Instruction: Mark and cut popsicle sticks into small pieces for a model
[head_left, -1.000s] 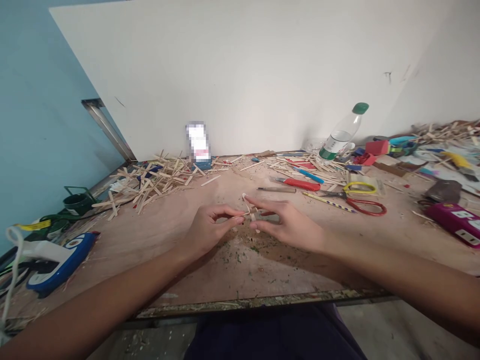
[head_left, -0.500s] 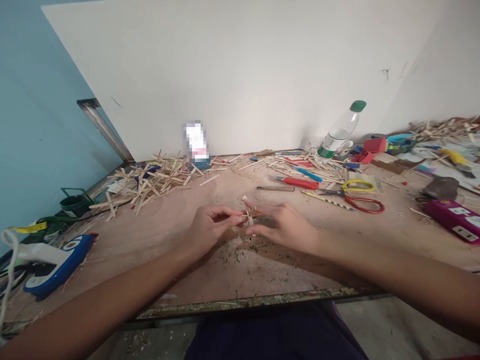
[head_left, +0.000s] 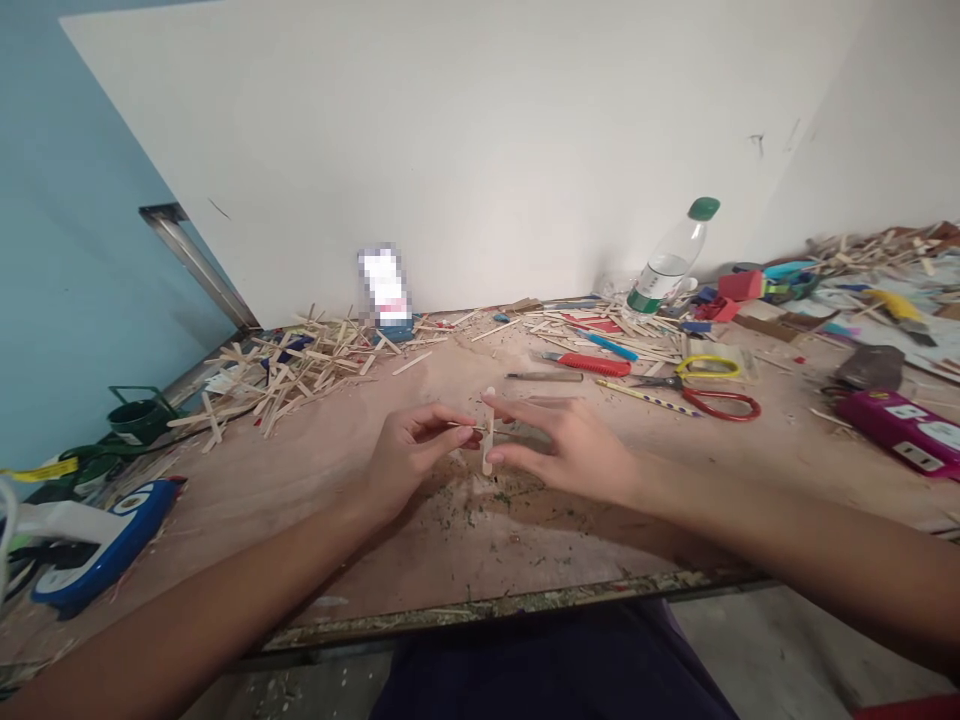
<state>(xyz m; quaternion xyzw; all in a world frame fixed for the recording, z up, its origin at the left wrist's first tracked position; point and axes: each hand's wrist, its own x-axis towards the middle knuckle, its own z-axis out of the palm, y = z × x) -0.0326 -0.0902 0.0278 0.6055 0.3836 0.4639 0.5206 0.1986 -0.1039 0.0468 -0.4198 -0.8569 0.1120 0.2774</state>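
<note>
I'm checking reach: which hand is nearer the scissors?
Right. The right hand is to the left of the scissors, nearer the camera; the left hand is farther left, beyond the right.

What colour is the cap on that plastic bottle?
The cap is green; it shows best in the head view.

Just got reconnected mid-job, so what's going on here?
Two bare hands are at work over a tabletop. The left hand pinches a thin piece between finger and thumb. The right hand has its finger and thumb spread at a flat wooden stick by that piece; I can't tell whether they grip it or whether the pieces are joined. A stick pile lies beyond the left hand; a red cutter and scissors lie beyond the right.
</note>
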